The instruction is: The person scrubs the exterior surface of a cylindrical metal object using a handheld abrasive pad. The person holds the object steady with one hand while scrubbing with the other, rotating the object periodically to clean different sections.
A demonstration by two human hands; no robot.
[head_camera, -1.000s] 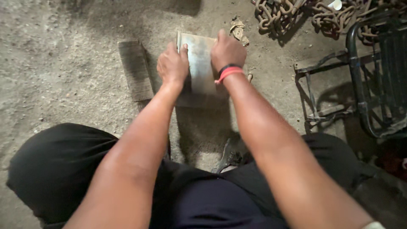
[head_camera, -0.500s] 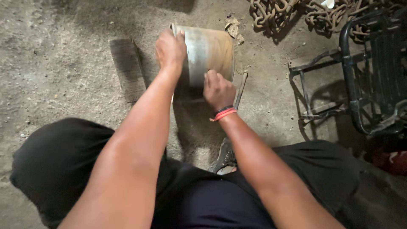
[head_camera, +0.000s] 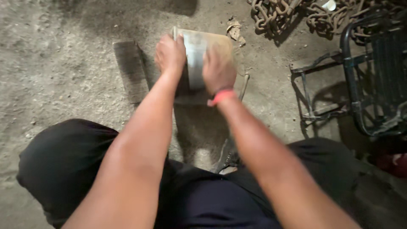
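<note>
Item 1, metal sheet (head_camera: 196,63): a flat, dull grey rectangular piece with a brownish, rusty far portion, lying on the concrete floor (head_camera: 55,63) at about 12 o'clock from the person's lap, its far edge pointing toward 12 o'clock.

Item 2, left hand (head_camera: 170,54): lying on the sheet's left edge, at 9 o'clock of the sheet, fingers curling over that edge and gripping it.

Item 3, right hand (head_camera: 218,70): pressing down flat on the sheet's right half, at 3 o'clock of the sheet; the hand is showing blurred, so whether the fingers are spread or held together cannot be told. A red wristband (head_camera: 222,96) is sitting on this wrist.

Item 4, flat dark bar (head_camera: 131,70): lying on the floor just beside the sheet at its 9 o'clock, running lengthwise from 12 toward 6 o'clock, apart from the left hand.

Item 5, thin rod (head_camera: 244,86): lying close against the sheet's right side at 4 o'clock.

Item 6, scrap of crumpled debris (head_camera: 235,30): lying at 1 o'clock of the sheet, near its far corner.

Item 7, rusty chain (head_camera: 275,15): lying heaped at 1 to 2 o'clock, well apart from the sheet.

Item 8, dark metal frame (head_camera: 373,80): standing at 3 o'clock, well apart from both hands.

Item 9, black-clothed legs (head_camera: 63,165): filling the view at 6 o'clock, forearms reaching out over them.
</note>
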